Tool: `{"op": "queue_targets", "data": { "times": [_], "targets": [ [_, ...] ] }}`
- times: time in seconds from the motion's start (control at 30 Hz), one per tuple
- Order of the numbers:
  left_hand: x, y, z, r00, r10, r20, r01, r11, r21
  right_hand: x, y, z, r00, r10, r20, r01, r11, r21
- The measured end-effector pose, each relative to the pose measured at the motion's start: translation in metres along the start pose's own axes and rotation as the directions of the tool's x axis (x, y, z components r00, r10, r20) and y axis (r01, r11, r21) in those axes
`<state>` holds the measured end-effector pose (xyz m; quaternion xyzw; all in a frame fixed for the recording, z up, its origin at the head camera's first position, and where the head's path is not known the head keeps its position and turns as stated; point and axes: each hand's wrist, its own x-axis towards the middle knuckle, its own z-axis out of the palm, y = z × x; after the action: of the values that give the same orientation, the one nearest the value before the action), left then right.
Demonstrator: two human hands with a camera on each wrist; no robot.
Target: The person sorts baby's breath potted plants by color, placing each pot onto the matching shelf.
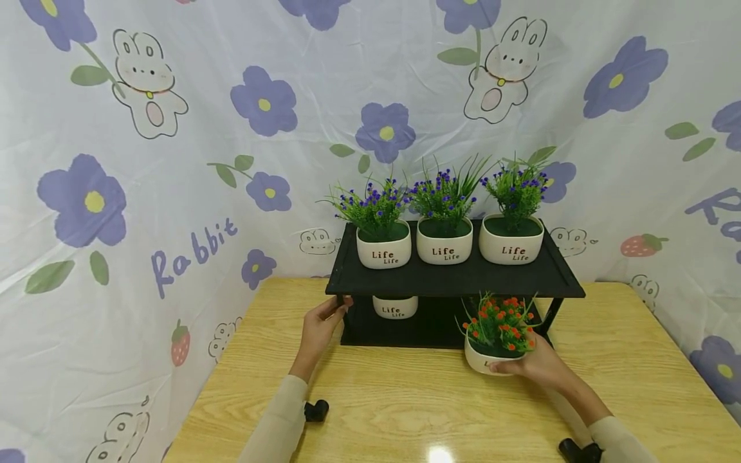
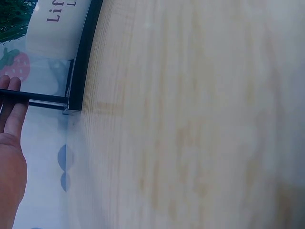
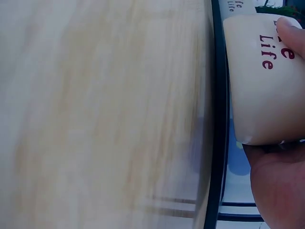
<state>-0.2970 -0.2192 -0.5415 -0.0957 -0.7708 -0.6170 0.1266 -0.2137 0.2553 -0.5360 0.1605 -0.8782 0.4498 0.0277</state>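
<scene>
My right hand [image 1: 543,361] grips a white oval potted plant [image 1: 499,326] with orange-red flowers, at the right front of the black two-tier shelf [image 1: 399,281]. The thumb lies across the pot's lettered front. In the right wrist view this white pot [image 3: 267,95] appears off the wooden surface, by the shelf's lower front edge. My left hand [image 1: 318,326] holds the shelf's left front post [image 2: 45,98], fingers around it. On the lower tier, at the left, another white pot [image 1: 396,307] stands; the upper tier hides its plant.
Three white pots with purple flowers stand on the upper tier: left [image 1: 384,252], middle [image 1: 444,248] and right [image 1: 512,247]. The shelf stands on a wooden table [image 1: 405,405], before a patterned cloth backdrop [image 1: 336,58].
</scene>
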Motion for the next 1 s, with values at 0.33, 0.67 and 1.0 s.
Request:
{"op": "queue_targets", "data": {
  "times": [0.33, 0.67, 1.0],
  "targets": [
    [0.0, -0.002, 0.0, 1.0, -0.01, 0.006, 0.01, 1.0, -0.003, 0.013, 0.005, 0.002, 1.0, 0.018, 0.016, -0.019, 0.999, 0.026],
    [0.0, 0.0, 0.001, 1.0, -0.001, 0.009, 0.001, 1.0, -0.013, 0.031, 0.007, -0.001, 1.0, 0.013, 0.002, -0.013, 0.999, -0.051],
    [0.0, -0.002, 0.001, 1.0, 0.016, 0.0, -0.016, 1.0, 0.002, 0.053, 0.007, -0.001, 0.998, 0.056, 0.016, -0.055, 0.998, -0.042]
  ]
}}
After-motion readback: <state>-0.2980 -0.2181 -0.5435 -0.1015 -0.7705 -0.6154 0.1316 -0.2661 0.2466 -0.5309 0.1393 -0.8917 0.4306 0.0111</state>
